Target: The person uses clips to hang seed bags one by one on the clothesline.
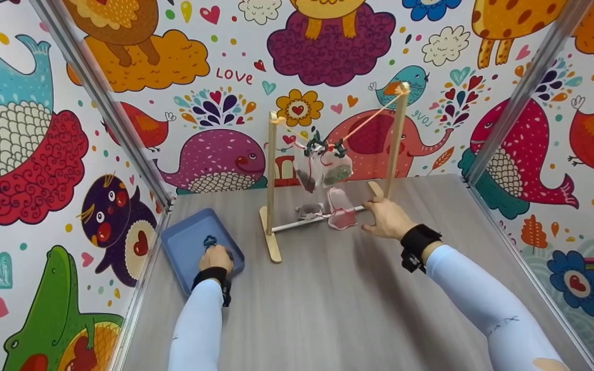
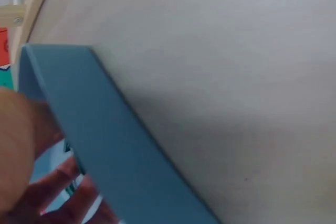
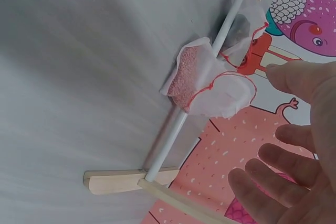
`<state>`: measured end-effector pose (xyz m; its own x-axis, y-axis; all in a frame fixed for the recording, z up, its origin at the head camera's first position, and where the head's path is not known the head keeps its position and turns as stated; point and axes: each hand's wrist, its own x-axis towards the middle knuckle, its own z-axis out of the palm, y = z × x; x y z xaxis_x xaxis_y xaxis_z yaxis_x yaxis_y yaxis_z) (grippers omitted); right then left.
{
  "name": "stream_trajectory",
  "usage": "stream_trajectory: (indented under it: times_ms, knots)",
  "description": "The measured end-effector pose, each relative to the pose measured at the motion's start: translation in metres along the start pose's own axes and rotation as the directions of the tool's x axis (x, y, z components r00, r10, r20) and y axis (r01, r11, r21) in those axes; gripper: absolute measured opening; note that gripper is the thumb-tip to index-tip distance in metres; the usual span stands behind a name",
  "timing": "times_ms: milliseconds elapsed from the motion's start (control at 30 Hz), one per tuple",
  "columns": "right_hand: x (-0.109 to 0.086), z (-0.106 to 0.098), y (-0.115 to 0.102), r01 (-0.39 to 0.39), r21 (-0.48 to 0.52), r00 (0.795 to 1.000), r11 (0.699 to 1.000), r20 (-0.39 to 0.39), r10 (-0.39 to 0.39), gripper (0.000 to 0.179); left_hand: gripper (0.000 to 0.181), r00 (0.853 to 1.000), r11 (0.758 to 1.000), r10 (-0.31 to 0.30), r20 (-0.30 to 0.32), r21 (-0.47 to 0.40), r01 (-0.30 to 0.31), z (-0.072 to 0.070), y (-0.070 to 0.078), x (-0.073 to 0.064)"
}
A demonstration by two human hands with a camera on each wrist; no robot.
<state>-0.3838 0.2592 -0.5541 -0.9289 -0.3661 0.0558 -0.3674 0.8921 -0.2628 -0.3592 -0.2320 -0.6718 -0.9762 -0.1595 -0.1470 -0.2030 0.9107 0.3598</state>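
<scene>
My left hand (image 1: 216,258) reaches into a blue tray (image 1: 182,239), fingers bent down beside a small dark green-blue piece (image 1: 210,240). In the left wrist view the tray wall (image 2: 115,145) partly hides those fingers, and their grip on the piece is unclear. My right hand (image 1: 391,219) is by the right end of a white rod (image 3: 169,145), fingers spread and apart from it. A pouch with pink grains (image 3: 185,77) lies across the rod; a pouch with dark contents (image 1: 310,211) is beside it. Two more pouches (image 1: 306,172) (image 1: 337,172) hang above.
Two wooden posts (image 1: 271,175) (image 1: 398,139) on flat wooden feet carry an orange string (image 1: 374,118); dark green clips (image 1: 317,139) sit where the pouches hang. Metal-framed, cartoon-printed walls (image 1: 214,159) enclose the grey table (image 1: 317,309).
</scene>
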Motion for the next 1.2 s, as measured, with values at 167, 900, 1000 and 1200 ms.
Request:
stream_trajectory:
  times_ms: [167,900,1000,1200]
  knots:
    - [-0.003,0.001,0.000,0.000,0.003,1.000,1.000,0.002,0.000,0.062,0.034,0.997,0.997,-0.078,-0.001,-0.007,0.078,-0.006,0.007,-0.013]
    - [-0.004,0.000,-0.046,0.248,0.161,0.969,0.955,-0.050,-0.243,0.031,0.038,0.956,0.827,0.287,-0.052,-0.490,-0.275,-0.040,0.116,-0.028]
    - [0.000,0.000,-0.062,0.281,0.221,0.960,0.934,-0.061,-0.274,0.033,0.034,0.948,0.714,0.314,0.057,-0.672,-0.196,-0.035,0.143,-0.036]
    - [0.005,0.009,-0.083,0.320,0.214,0.947,0.923,-0.056,-0.316,0.052,0.035,0.937,0.536,0.302,0.179,-0.844,-0.011,-0.020,0.194,-0.048]
